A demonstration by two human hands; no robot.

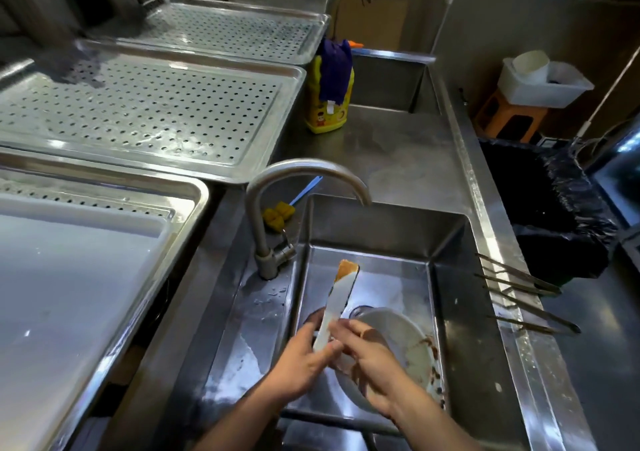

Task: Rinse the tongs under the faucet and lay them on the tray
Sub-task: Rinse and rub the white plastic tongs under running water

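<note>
- The left hand (304, 357) is gripping the lower end of a white spatula (341, 298), fingers wrapping round the handle and the thumb pressing on top.
- The right hand (372, 364) is coming in from the other side, its fingers curling onto the same handle just beside the left thumb, so both hands are pinching the spatula between them.
- The spatula is tilting up and away over the sink (450, 239), and brown-orange residue is showing on its far tip.
- The tongs (519, 279) are lying on the table (398, 159) at the sink's right rim. There are two metal pairs, one just beyond the other, with their thin tips pointing left toward the basin.
- The tongs are sitting well apart from the hands, off to the right of the right hand, and neither hand is touching them.
- The faucet (304, 175) is arching over the basin beyond the spatula's tip, and no stream is showing at its spout.
- A white plate (412, 339) smeared with brown sauce is resting in the basin, partly under the right hand.
- On the left, a holed tray (138, 111) is sitting beyond a nearer tray (194, 191) that is carrying a white board.
- A yellow bottle (327, 107) draped with a blue cloth is standing on the table beyond the faucet, and a yellow brush (277, 216) is lying behind the faucet's neck.
</note>
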